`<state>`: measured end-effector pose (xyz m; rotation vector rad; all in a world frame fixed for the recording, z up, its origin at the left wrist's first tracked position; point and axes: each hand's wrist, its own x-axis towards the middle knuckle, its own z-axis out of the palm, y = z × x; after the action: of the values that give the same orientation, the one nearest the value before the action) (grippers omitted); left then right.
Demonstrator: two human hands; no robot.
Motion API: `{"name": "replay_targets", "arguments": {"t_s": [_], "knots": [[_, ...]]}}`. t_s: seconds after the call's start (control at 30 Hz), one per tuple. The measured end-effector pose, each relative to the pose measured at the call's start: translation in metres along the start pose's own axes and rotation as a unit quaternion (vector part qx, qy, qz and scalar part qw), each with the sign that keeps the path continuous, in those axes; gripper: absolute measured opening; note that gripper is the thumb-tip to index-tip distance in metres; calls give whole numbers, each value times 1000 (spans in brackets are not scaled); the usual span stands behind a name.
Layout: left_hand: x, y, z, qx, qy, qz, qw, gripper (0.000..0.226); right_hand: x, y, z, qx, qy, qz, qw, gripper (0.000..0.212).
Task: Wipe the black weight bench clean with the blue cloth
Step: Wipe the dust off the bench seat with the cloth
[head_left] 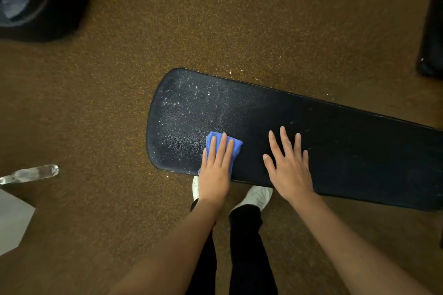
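Observation:
The black weight bench (335,132) runs from the middle of the view out past the right edge. Its rounded left end is speckled with white specks; the part to the right looks dark and plain. A folded blue cloth (236,145) lies on the bench near its front edge. My left hand (217,167) presses flat on the cloth with straight fingers and covers most of it. To the right of it, my right hand (288,167) rests flat on the bare bench, fingers spread.
Brown speckled floor (107,103) surrounds the bench, with white specks beyond its far edge. A dark piece of equipment (45,0) fills the top left corner, another dark pad (431,31) the right edge. A clear plastic bottle (31,173) lies at the left. My white shoes (257,196) stand below the bench.

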<state>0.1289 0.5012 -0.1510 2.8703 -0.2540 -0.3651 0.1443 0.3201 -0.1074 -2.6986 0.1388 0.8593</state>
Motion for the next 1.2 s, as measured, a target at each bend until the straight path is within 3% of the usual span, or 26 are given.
{"name": "replay_targets", "arguments": {"t_s": [0.1, 0.27, 0.43, 0.53, 0.6, 0.77, 1.0, 1.2], "knots": [[-6, 13, 6, -25, 2, 14, 1000, 62, 0, -4, 1, -6, -3, -6, 1000, 60], [-5, -15, 8, 43, -22, 159, 986, 70, 1, -5, 2, -9, -6, -6, 1000, 61], [16, -13, -3, 1, 25, 2, 1000, 56, 0, -3, 1, -3, -10, -7, 1000, 61], [17, 2, 0, -41, 39, -41, 998, 56, 1, -4, 2, 4, -8, -8, 1000, 61], [14, 13, 3, -40, 31, -23, 998, 58, 1, -6, 3, 2, -5, -9, 1000, 61], [23, -8, 2, -5, -11, 134, 991, 55, 2, -7, 2, -10, -6, -5, 1000, 61], [72, 0, -17, -76, 14, -8, 997, 55, 1, -7, 4, -23, -8, -3, 1000, 61], [59, -6, -7, -35, -22, 142, 989, 54, 1, -16, 3, -16, -12, 1, 1000, 61]]}}
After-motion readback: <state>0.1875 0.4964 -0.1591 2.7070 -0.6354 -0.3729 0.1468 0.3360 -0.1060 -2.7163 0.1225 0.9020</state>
